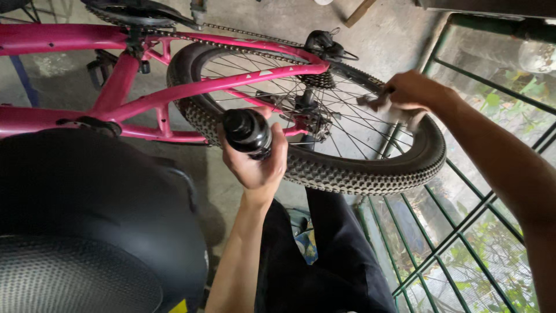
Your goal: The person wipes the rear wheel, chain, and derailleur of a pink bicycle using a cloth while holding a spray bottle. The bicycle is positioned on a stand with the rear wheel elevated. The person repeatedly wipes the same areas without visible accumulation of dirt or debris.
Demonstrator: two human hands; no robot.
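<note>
Head view: left hand (258,159) has its fingers wrapped tight round a black bottle (248,133), held upright just in front of the wheel (313,124). Right hand (408,93) sits at the wheel's far rim, fingers closed on a rag (399,110), so it's the nearer one to the spokes.

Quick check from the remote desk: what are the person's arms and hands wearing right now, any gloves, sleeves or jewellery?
Nothing shows on either: the left hand and right hand are bare, no gloves, rings or watch visible. Both forearms are uncovered as far as the frame shows, with no sleeves in sight.
</note>
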